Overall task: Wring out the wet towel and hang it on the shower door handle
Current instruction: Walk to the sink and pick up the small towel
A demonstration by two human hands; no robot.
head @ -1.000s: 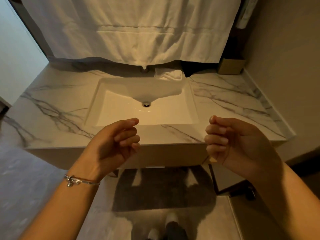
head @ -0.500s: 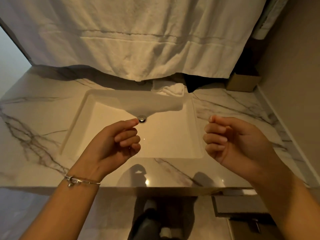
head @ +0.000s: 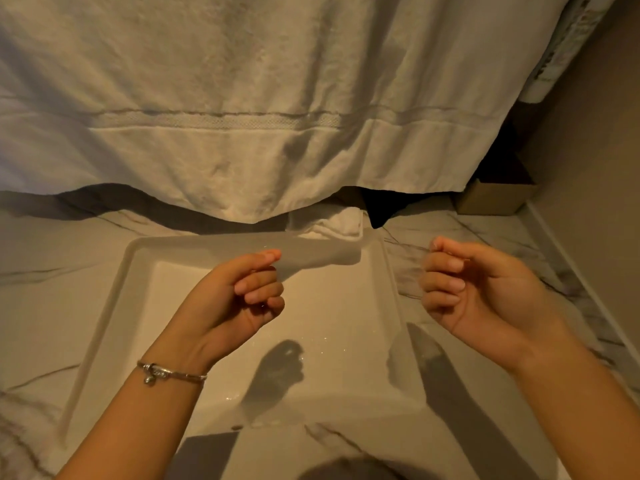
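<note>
A large white towel hangs spread across the top of the view, its lower edge dipping to the counter behind the white rectangular sink. My left hand, with a bracelet on its wrist, hovers over the basin with fingers curled in and nothing in it. My right hand is held over the sink's right rim, fingers likewise curled and empty. Both hands are below and short of the towel, touching nothing. A small folded white towel lies on the counter behind the sink. No shower door handle is in view.
A marble counter surrounds the sink. A small cardboard box stands at the back right corner against a beige wall. Another towel's edge hangs at the top right.
The view has moved closer to the sink and towel, which now fill more of the frame. Both hands have advanced over the basin, keeping their curled pose.
</note>
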